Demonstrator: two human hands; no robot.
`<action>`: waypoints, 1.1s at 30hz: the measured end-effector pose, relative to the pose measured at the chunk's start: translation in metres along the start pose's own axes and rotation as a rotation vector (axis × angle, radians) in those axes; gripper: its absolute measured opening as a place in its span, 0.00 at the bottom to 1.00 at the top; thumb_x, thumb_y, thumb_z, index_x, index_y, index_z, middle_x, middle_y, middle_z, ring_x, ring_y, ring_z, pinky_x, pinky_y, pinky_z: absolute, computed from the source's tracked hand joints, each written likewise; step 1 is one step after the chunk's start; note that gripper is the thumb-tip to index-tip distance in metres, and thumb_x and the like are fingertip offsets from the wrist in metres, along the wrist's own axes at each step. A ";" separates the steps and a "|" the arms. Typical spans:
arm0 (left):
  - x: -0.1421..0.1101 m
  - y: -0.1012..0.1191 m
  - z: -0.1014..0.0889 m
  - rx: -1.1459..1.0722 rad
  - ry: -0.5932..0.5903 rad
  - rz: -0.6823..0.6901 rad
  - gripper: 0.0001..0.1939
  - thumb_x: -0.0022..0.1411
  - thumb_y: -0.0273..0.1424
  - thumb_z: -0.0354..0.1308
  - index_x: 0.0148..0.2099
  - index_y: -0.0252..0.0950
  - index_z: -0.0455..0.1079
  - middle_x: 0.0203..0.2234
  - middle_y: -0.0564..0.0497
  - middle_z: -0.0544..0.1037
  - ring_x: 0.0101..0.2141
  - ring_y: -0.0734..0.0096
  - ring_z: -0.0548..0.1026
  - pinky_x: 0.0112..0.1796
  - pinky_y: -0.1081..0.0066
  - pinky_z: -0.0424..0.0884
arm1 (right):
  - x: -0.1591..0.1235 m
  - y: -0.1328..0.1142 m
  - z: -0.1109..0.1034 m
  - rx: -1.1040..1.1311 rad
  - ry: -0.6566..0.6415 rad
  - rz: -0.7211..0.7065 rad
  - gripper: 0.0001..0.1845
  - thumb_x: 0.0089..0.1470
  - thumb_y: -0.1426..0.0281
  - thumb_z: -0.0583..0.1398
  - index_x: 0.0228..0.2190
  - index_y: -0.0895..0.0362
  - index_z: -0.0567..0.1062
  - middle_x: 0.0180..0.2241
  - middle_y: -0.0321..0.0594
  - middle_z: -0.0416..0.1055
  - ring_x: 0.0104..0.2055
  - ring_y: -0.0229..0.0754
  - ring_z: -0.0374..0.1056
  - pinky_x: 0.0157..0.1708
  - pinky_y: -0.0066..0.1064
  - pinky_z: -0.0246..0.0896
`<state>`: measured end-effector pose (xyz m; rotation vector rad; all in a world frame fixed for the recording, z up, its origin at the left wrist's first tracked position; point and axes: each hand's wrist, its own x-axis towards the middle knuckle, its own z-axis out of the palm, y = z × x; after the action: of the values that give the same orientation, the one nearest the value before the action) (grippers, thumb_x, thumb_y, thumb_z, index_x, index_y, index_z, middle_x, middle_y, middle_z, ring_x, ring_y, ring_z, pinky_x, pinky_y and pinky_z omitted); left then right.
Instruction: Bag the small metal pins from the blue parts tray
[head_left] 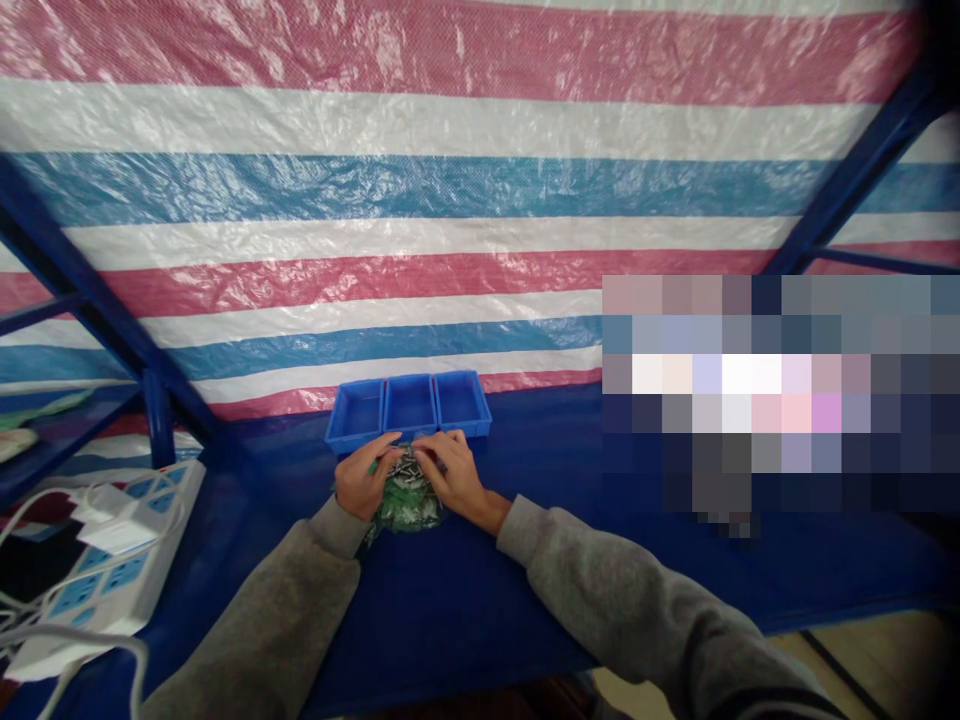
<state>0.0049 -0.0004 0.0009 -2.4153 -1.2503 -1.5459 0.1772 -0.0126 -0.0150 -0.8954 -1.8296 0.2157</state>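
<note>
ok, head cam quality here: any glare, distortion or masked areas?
Head view: glare patches on the striped plastic tarp; blue frame bars splay outward, wide-angle; pixelated block masks the right; both hands on the clear bag of small parts are evenly lit and sharp.

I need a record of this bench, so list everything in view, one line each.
plastic bins: three, blue, side by side at the back of the table
bag of small parts: one, clear with green and grey pieces, in front of the bins
table: one, blue top
tarp: one, red, white and blue stripes, behind the table
power strips: white with blue sockets, cables attached, far left
blurred patch: one, right, contents unreadable
left hand: gripping the bag, grey sleeve
right hand: gripping the bag, grey sleeve
</note>
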 end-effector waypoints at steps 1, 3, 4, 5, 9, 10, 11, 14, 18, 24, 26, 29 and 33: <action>0.000 0.000 0.000 -0.007 -0.007 -0.009 0.12 0.60 0.34 0.54 0.44 0.35 0.71 0.31 0.50 0.80 0.30 0.72 0.77 0.38 0.71 0.73 | 0.000 0.000 0.000 -0.004 -0.014 -0.005 0.10 0.59 0.68 0.52 0.39 0.55 0.72 0.33 0.40 0.72 0.35 0.40 0.65 0.41 0.35 0.51; -0.001 0.001 -0.001 -0.021 -0.020 -0.017 0.12 0.61 0.34 0.53 0.44 0.35 0.71 0.30 0.51 0.80 0.28 0.72 0.78 0.36 0.73 0.74 | 0.000 0.000 0.001 -0.014 -0.031 -0.013 0.09 0.59 0.68 0.53 0.38 0.55 0.72 0.33 0.39 0.72 0.36 0.40 0.65 0.41 0.35 0.51; -0.001 0.001 -0.002 -0.026 -0.026 -0.016 0.12 0.61 0.34 0.53 0.44 0.35 0.71 0.30 0.51 0.80 0.28 0.72 0.78 0.36 0.73 0.74 | 0.000 0.000 0.001 -0.019 -0.034 -0.016 0.09 0.59 0.68 0.53 0.38 0.55 0.72 0.33 0.39 0.72 0.36 0.40 0.65 0.41 0.35 0.51; 0.000 0.002 -0.002 -0.032 -0.032 -0.011 0.12 0.61 0.34 0.53 0.44 0.35 0.71 0.29 0.51 0.80 0.27 0.72 0.78 0.35 0.74 0.74 | 0.001 0.000 0.001 -0.023 -0.033 -0.018 0.09 0.59 0.69 0.53 0.38 0.55 0.72 0.34 0.39 0.72 0.37 0.39 0.65 0.40 0.35 0.51; 0.000 0.004 -0.003 -0.057 -0.057 0.018 0.12 0.61 0.34 0.53 0.44 0.36 0.70 0.28 0.51 0.80 0.27 0.72 0.78 0.34 0.74 0.74 | 0.001 -0.001 0.002 -0.034 -0.032 -0.034 0.08 0.59 0.70 0.54 0.38 0.54 0.72 0.34 0.38 0.72 0.36 0.39 0.65 0.40 0.34 0.51; 0.000 0.004 -0.003 -0.059 -0.059 0.023 0.12 0.61 0.34 0.53 0.44 0.36 0.70 0.28 0.51 0.80 0.27 0.72 0.78 0.35 0.74 0.74 | 0.001 -0.001 0.002 -0.030 -0.033 -0.037 0.08 0.59 0.70 0.54 0.37 0.54 0.72 0.34 0.38 0.72 0.36 0.38 0.65 0.40 0.34 0.51; 0.001 0.005 -0.003 -0.059 -0.056 0.025 0.12 0.60 0.34 0.53 0.44 0.36 0.70 0.28 0.51 0.79 0.28 0.72 0.77 0.35 0.74 0.73 | 0.001 -0.001 0.002 -0.023 -0.031 -0.036 0.08 0.59 0.70 0.54 0.36 0.54 0.72 0.33 0.38 0.72 0.36 0.38 0.65 0.40 0.34 0.51; 0.002 0.004 -0.004 -0.058 -0.037 0.014 0.15 0.58 0.34 0.56 0.46 0.35 0.68 0.29 0.50 0.79 0.28 0.72 0.77 0.35 0.72 0.73 | 0.001 0.000 0.002 0.003 0.014 -0.007 0.07 0.59 0.69 0.53 0.35 0.55 0.71 0.32 0.38 0.72 0.35 0.38 0.65 0.40 0.34 0.52; 0.005 0.004 -0.005 -0.055 -0.021 0.038 0.11 0.57 0.33 0.58 0.42 0.35 0.70 0.30 0.49 0.77 0.29 0.71 0.74 0.34 0.70 0.72 | 0.000 0.000 0.001 0.010 0.068 0.037 0.07 0.59 0.69 0.52 0.35 0.55 0.70 0.32 0.38 0.72 0.34 0.39 0.65 0.39 0.34 0.53; 0.007 0.010 -0.005 -0.060 0.025 0.171 0.04 0.58 0.28 0.56 0.35 0.35 0.72 0.30 0.48 0.76 0.34 0.69 0.73 0.38 0.67 0.70 | 0.001 -0.001 0.001 0.012 0.056 0.025 0.08 0.60 0.70 0.52 0.36 0.54 0.71 0.33 0.38 0.72 0.34 0.40 0.65 0.40 0.35 0.53; 0.008 0.008 -0.008 -0.014 0.085 0.184 0.04 0.57 0.27 0.57 0.36 0.35 0.72 0.31 0.48 0.75 0.35 0.69 0.73 0.39 0.67 0.70 | 0.001 -0.001 0.001 0.015 0.050 0.022 0.09 0.60 0.70 0.51 0.37 0.54 0.70 0.34 0.38 0.72 0.35 0.40 0.65 0.40 0.35 0.52; 0.014 -0.003 -0.017 0.164 0.278 0.153 0.05 0.55 0.29 0.59 0.36 0.36 0.73 0.35 0.46 0.74 0.38 0.65 0.71 0.43 0.62 0.66 | 0.001 -0.001 0.001 0.020 0.045 0.015 0.10 0.60 0.71 0.50 0.39 0.55 0.70 0.36 0.39 0.72 0.35 0.39 0.65 0.40 0.35 0.52; 0.024 -0.023 -0.026 0.420 0.365 0.016 0.07 0.55 0.34 0.59 0.35 0.38 0.75 0.43 0.44 0.69 0.45 0.57 0.66 0.46 0.57 0.59 | 0.001 -0.001 0.001 0.018 0.035 0.011 0.11 0.61 0.71 0.49 0.39 0.55 0.70 0.35 0.39 0.72 0.36 0.39 0.65 0.41 0.35 0.51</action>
<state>-0.0244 0.0194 0.0239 -1.7910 -1.3108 -1.4516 0.1760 -0.0124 -0.0142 -0.8918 -1.7879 0.2220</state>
